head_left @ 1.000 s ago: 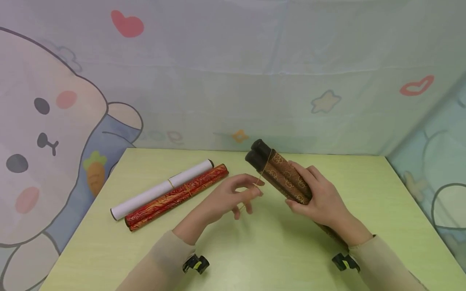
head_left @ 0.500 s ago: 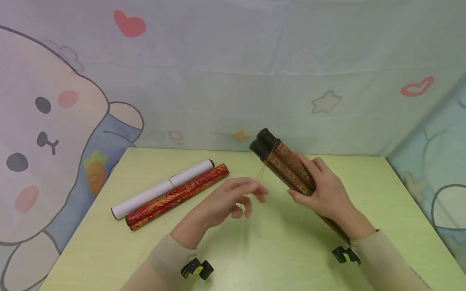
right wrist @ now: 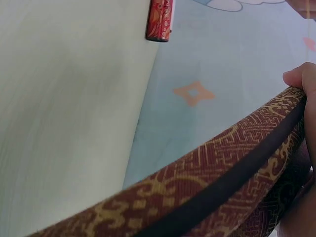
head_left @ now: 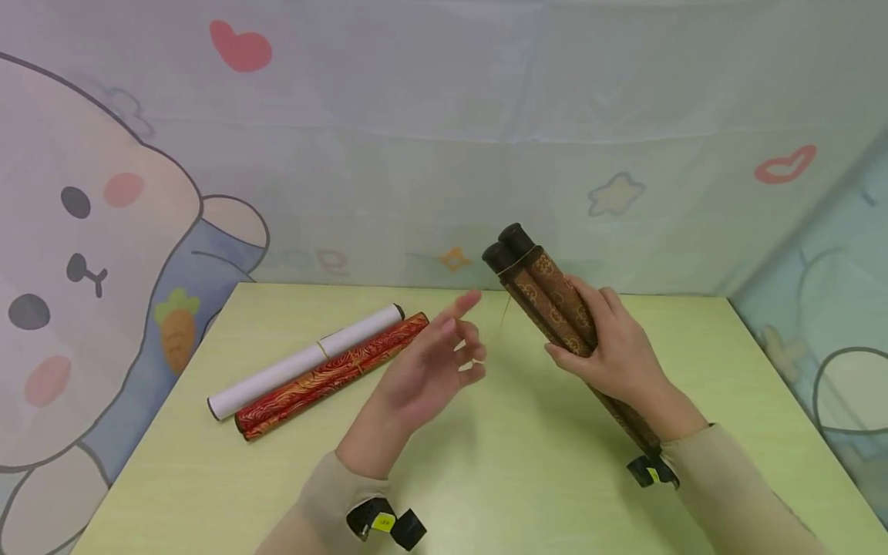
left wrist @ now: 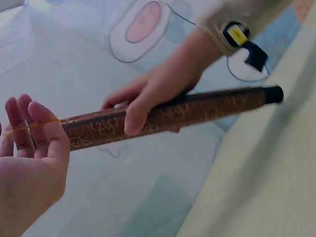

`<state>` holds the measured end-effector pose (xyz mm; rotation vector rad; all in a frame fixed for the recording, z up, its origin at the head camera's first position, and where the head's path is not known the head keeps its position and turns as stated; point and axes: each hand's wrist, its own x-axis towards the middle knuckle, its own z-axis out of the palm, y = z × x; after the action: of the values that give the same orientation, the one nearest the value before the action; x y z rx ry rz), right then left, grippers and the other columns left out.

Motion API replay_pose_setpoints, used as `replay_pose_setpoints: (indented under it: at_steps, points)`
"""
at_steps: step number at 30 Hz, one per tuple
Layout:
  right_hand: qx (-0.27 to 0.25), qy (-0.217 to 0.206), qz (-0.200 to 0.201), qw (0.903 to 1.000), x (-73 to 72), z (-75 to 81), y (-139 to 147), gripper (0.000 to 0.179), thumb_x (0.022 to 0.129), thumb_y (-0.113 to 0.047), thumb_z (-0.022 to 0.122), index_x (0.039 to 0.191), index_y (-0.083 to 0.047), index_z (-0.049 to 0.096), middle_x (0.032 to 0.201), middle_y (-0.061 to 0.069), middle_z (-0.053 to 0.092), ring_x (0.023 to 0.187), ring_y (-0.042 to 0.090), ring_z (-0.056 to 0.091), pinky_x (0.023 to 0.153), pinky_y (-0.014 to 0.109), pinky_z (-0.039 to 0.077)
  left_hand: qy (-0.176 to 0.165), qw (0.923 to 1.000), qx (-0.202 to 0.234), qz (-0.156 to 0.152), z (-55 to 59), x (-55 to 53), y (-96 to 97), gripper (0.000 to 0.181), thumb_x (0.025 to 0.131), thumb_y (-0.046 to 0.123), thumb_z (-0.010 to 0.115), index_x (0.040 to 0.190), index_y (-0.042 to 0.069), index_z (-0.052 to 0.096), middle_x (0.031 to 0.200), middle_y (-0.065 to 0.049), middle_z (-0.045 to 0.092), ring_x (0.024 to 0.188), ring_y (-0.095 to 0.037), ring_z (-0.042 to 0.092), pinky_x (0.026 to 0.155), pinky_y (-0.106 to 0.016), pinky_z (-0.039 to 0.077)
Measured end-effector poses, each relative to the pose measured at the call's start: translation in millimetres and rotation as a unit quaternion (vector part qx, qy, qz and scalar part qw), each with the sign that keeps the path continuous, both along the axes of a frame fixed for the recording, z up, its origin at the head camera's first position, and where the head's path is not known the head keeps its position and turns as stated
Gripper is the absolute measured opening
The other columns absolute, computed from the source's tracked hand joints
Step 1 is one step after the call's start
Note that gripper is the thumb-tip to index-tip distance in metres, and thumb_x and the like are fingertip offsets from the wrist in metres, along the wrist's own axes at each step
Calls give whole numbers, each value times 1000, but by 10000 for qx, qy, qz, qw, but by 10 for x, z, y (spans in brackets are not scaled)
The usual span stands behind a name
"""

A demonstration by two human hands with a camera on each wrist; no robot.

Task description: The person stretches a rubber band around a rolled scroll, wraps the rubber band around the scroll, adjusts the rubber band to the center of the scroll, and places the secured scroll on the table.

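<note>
In the head view my right hand [head_left: 617, 354] grips a brown scroll [head_left: 548, 301] with gold patterns, rolled from both ends into two joined rolls. Its black knobs [head_left: 509, 245] point up and to the left, and it is held tilted above the table. A thin yellow cord [left wrist: 29, 127] circles its upper end and crosses in front of my left fingers in the left wrist view. My left hand [head_left: 430, 370] is left of the scroll, palm turned up, index finger extended and the others loosely bent. Whether it holds the cord is not plain.
On the left of the pale table [head_left: 527, 478] lie a white scroll [head_left: 277, 376] and a red-and-gold double-rolled scroll [head_left: 305, 391], side by side, each tied with a cord. Behind the table hangs a cartoon-printed cloth [head_left: 430, 139].
The scroll in my right hand has risen and its top end has moved slightly right. My left hand has turned palm up, its fingers spreading from the cord they were close on.
</note>
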<state>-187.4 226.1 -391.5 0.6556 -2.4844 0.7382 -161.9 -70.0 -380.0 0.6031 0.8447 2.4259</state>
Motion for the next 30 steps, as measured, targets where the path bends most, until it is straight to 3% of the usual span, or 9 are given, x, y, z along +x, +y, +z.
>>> replay_pose_setpoints:
  at_steps: [4,8,13,16,21,23,27,30]
  points:
    - [-101,71,-20,9999,-30,13,-43,94,81,-27,87,161,-16,40,105,14,50,71,20,44,56,37,41,-195,9951,974,26,25,19,89,43,116,21,47,158,30,48,116,7,74,97,-15,66,89,-31,49]
    - [-95,187,-71,9998,-60,25,-64,93,81,-29,87,160,-15,41,105,15,50,71,21,45,57,38,42,-754,9861,1454,268,77,25,191,52,118,17,29,169,29,31,126,6,73,99,-15,67,88,-29,51]
    - [10,425,-204,9989,-81,25,-35,92,79,-31,87,158,-12,43,105,18,51,69,24,46,55,39,42,-1612,9663,1911,619,155,-12,269,48,117,13,24,165,13,34,124,1,73,97,-14,67,86,-27,55]
    - [106,622,-267,9976,-84,21,-1,91,78,-32,86,157,-13,45,104,19,51,67,24,46,52,39,42,-2027,9533,2118,725,180,-48,279,49,115,7,24,163,5,34,128,-5,66,95,-14,70,85,-25,58]
    - [355,999,-124,9943,-101,18,15,89,79,-38,81,157,-14,46,102,20,52,68,26,47,48,41,43,-2357,9470,1865,1130,164,-91,290,57,113,-5,26,168,9,26,159,-10,46,94,-15,75,84,-19,60]
    - [424,1136,-68,9926,-106,12,15,87,81,-42,77,157,-14,46,101,21,52,69,28,47,47,42,44,-2398,9473,1678,1299,155,-108,301,58,114,-5,30,169,9,23,161,-9,45,94,-13,75,84,-16,59]
    - [546,1386,-18,9888,-100,-9,24,82,88,-54,66,156,-13,47,100,22,52,68,29,48,44,43,43,-2565,9417,1557,1523,151,-153,311,54,113,-2,38,166,1,28,141,-12,62,88,-11,76,82,-14,58]
    - [666,1545,0,9857,-90,-21,36,80,93,-61,58,156,-13,48,99,22,53,68,30,48,43,42,42,-2839,9323,1566,1606,150,-195,304,47,113,1,45,158,-5,36,121,-16,71,81,-11,75,78,-14,58]
